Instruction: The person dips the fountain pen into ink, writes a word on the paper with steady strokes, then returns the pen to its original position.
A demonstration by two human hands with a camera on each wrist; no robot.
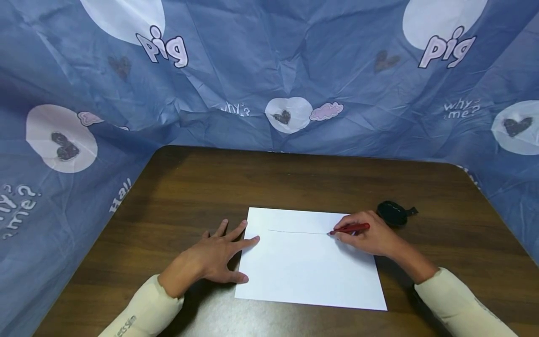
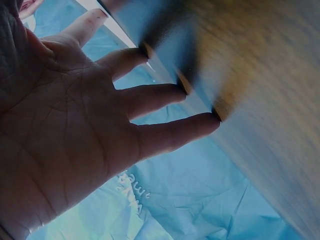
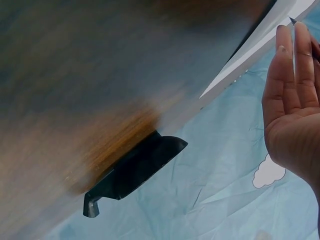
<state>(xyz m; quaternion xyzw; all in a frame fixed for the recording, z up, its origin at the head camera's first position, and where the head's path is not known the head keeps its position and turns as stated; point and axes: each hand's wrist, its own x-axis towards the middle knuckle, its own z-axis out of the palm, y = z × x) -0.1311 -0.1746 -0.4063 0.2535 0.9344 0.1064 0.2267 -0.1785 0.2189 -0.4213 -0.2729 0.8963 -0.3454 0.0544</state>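
Observation:
A white sheet of paper (image 1: 307,271) lies on the brown table, with one thin, nearly straight line (image 1: 294,232) across its upper part. My right hand (image 1: 366,234) pinches a red pen (image 1: 353,228), its tip at the right end of that line. In the right wrist view the right hand (image 3: 295,95) shows at the right edge, the dark pen tip just past its fingers. My left hand (image 1: 219,257) has its fingers spread, fingertips on the paper's left edge and the table beside it. The left wrist view shows that hand's palm (image 2: 60,120) and straight fingers.
A dark, rounded object with a short tab (image 1: 393,213) sits on the table just beyond my right hand. The wooden table (image 1: 202,182) has rounded far corners. Blue printed cloth (image 1: 236,70) hangs behind it and along both sides.

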